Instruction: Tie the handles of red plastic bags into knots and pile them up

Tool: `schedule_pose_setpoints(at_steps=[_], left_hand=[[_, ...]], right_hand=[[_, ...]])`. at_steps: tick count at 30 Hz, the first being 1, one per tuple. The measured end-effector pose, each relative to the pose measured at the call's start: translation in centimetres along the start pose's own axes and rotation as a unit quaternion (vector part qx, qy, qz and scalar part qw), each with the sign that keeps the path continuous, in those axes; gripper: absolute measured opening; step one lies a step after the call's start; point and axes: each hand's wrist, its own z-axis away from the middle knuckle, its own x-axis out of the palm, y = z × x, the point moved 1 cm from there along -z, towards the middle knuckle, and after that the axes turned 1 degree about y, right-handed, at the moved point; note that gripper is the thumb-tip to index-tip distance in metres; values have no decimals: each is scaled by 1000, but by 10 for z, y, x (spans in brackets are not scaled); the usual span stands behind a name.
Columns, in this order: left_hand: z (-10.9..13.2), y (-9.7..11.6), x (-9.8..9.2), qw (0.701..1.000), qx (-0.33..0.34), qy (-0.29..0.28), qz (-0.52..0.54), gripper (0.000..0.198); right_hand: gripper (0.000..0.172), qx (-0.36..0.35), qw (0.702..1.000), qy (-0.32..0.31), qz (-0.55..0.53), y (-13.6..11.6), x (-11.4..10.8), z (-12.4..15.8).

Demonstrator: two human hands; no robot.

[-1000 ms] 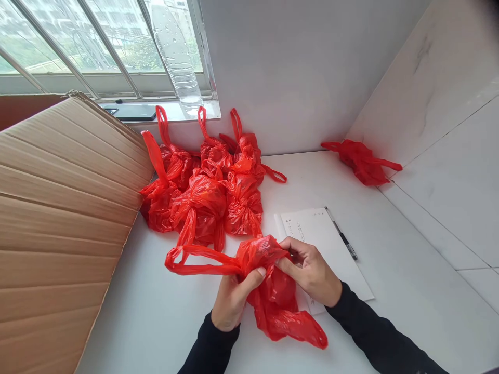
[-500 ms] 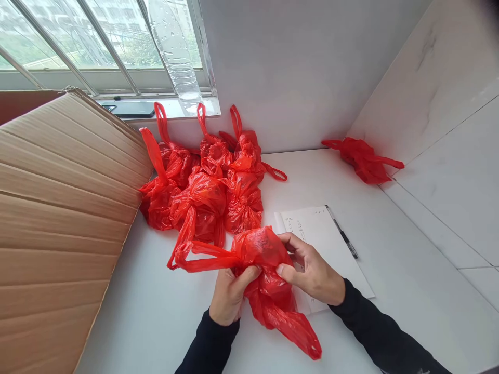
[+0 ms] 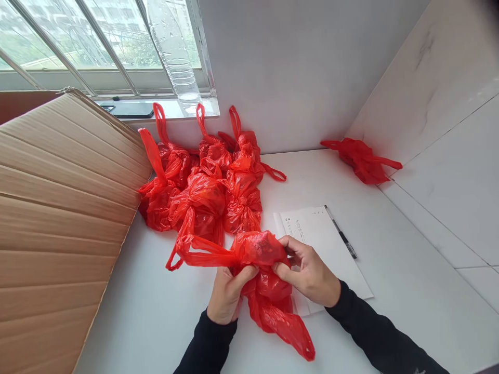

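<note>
Between my two hands is a red plastic bag [image 3: 268, 296], bunched up, its handles trailing to the left and down to the lower right. My left hand [image 3: 230, 291] grips it from the left, thumb across the front. From the other side my right hand [image 3: 310, 270] pinches the plastic with thumb and fingers. What the bag contains cannot be made out through the film. Behind it several red knotted bags [image 3: 202, 202] stand clustered, loops sticking up. Under and beside my right hand lies a sheet of paper [image 3: 331, 254] with handwriting.
A cardboard box [image 3: 58, 218] takes up the left side. A black pen [image 3: 341, 232] rests on the paper. Another red bag [image 3: 362, 161] sits in the far right corner. On the windowsill are a clear plastic bottle [image 3: 175, 57] and a phone [image 3: 134, 109].
The lower handle of the held bag has swung slightly left, and its left loop has shifted a little. Both hands keep their hold, moving only slightly.
</note>
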Motion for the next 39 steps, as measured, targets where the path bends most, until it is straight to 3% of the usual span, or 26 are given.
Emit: schedule_pose_setpoints(at_steps=[6,11,17,23,28,39], left_hand=[[3,-3,2,999,10,-33,-25,27],[1,-4,3,1000,1,-5,2,28],[-2,-1,0,999,-6,33,35,27],[1,-6,0,999,-22,5,32,21],[-2,-9,-2,1000,-19,-9,19,23],[-7,-16,-9,1000,21,7,-11,30]], right_hand=[[12,-6,1000,13,-20,1,-3,-1],[12,-2,998,-4,-67,-1,-1,-2],[43,-2,994,-44,-99,0,-1,-3],[27,13,990,-2,-140,8,-5,-6],[25,16,991,21,-132,13,-6,-7],[28,10,991,-6,-130,4,-5,-6]])
